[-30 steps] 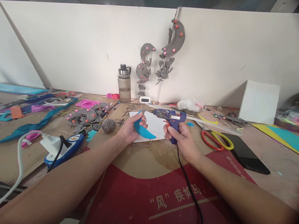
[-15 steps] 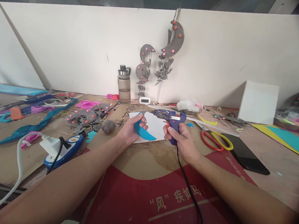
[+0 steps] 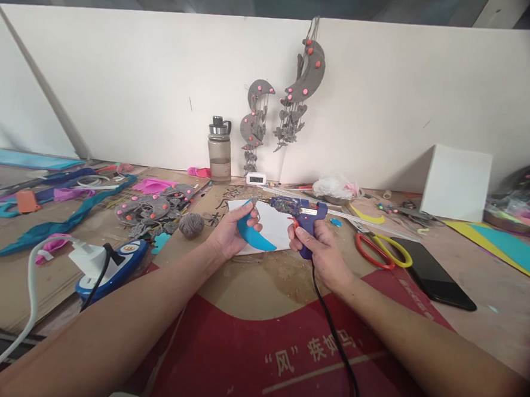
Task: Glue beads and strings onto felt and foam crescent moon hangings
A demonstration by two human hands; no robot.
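Note:
My left hand [image 3: 232, 229] pinches a blue crescent [image 3: 257, 239] near its upper tip, where a bit of grey yarn or felt [image 3: 253, 202] shows at the fingertips. My right hand [image 3: 322, 250] is wrapped round the handle of a dark blue glue gun [image 3: 298, 209], a finger at its orange trigger. The gun's nozzle points left and sits close to the upper tip of the crescent; whether it touches cannot be made out. Beneath both lies a white sheet [image 3: 276, 223]. A ball of grey yarn [image 3: 191, 225] rests left of my left hand.
Scissors [image 3: 385, 251] and a black phone [image 3: 440, 275] lie on the right. A power strip [image 3: 112, 270] is at the left, near my forearm. A bottle [image 3: 220, 151] and small clock [image 3: 256, 179] stand at the back. Grey moon ornaments [image 3: 309, 75] hang on the white board.
The glue gun's body has tilted slightly, its rear end a little lower. Both hands keep their grips, and the crescent stays nearly in place. The view has shifted very slightly.

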